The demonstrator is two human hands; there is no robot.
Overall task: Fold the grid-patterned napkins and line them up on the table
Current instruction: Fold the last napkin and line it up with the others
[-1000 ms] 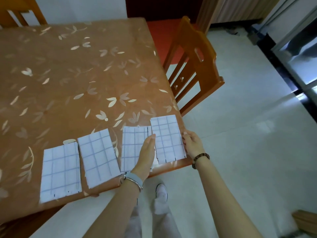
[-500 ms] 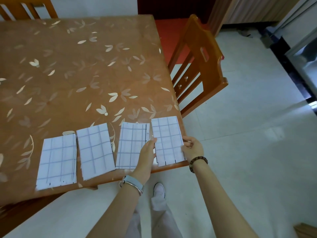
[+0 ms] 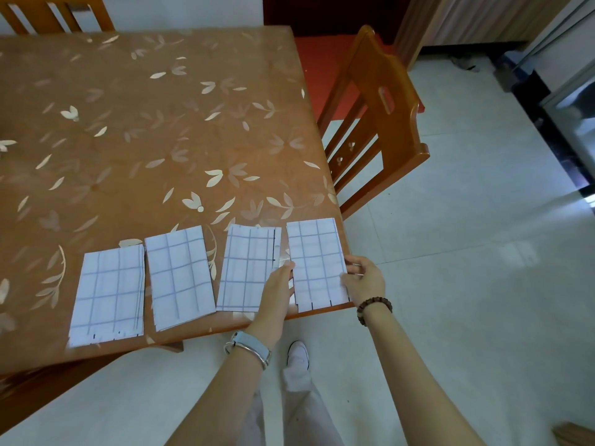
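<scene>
Several folded white napkins with a blue grid lie side by side along the near edge of the brown leaf-patterned table (image 3: 161, 130). The rightmost napkin (image 3: 317, 263) sits at the table's near right corner. My left hand (image 3: 278, 292) lies flat with straight fingers against that napkin's left edge, partly over the neighbouring napkin (image 3: 248, 272). My right hand (image 3: 365, 278) touches the rightmost napkin's right edge with its thumb and fingertips. Two more napkins, one (image 3: 180, 278) and another (image 3: 109, 296), lie further left.
A wooden chair (image 3: 380, 123) stands at the table's right side, close to the corner. Another chair back (image 3: 54, 12) shows behind the table at far left. Pale tiled floor (image 3: 467, 252) spreads to the right. My legs and a shoe (image 3: 297, 355) are below.
Both hands stayed at the rightmost napkin's sides; the left hand slid slightly back toward me along its left edge. The camera moved nearer and shifted a little.
</scene>
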